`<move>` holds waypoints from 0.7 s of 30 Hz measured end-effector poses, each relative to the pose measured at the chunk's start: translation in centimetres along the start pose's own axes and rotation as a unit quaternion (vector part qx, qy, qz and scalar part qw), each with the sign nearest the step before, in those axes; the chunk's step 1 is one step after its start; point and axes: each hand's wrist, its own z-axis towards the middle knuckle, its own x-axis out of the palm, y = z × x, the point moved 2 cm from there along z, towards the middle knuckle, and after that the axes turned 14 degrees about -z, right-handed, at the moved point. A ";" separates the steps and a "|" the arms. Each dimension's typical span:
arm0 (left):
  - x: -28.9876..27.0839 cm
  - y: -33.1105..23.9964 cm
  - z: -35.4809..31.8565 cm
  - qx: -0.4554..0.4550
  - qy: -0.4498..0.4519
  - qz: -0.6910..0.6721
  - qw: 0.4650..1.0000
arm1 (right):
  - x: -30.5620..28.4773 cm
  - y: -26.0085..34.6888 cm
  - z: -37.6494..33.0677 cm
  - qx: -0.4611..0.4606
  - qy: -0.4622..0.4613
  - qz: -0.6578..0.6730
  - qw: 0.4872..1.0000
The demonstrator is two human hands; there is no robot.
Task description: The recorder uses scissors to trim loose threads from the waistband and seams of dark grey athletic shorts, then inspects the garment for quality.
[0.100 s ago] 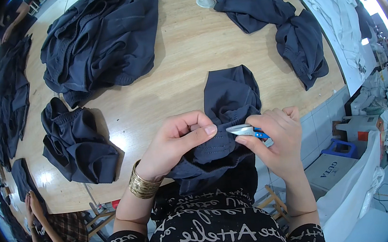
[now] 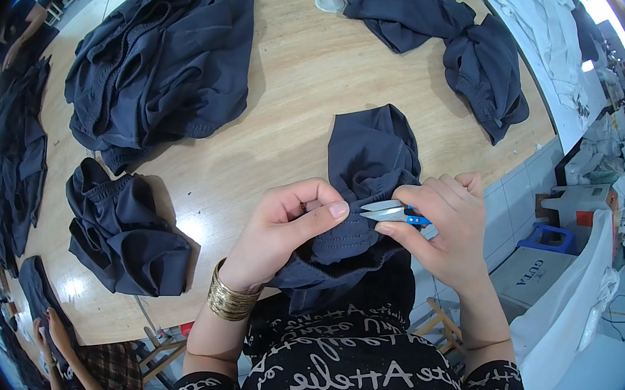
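Open snips at a stitched waistband

Below the centre of the frame, the dark garment [image 2: 369, 136] lies partly on the desk [image 2: 282, 98]. The left hand [image 2: 295, 214] has thumb and forefinger clamped on its waistband [image 2: 348, 239]; the right hand [image 2: 442, 215] has its fingers closed around blue-handled snips [image 2: 386, 216], blades apart beside that pinch. Stitching rows are already in place; work at this spot seems unfinished, though whether any thread is cut cannot be told. Whether the dark pile [image 2: 161, 81] at upper left is done or waiting is unclear

Bright light, glare on tabletop [image 2: 247, 160], fisheye-bent edges, black corners
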 end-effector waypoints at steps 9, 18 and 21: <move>0.3 -0.2 0.0 0.012 0.000 0.013 1.000 | 0.1 0.3 0.1 -0.031 -0.006 -0.046 0.998; 0.1 0.0 -0.2 0.008 -0.017 0.025 1.000 | 0.2 0.1 -0.1 -0.021 -0.026 -0.065 0.997; 0.0 0.0 -0.1 0.010 -0.015 0.032 0.999 | 0.0 0.2 0.0 -0.018 -0.027 -0.051 0.998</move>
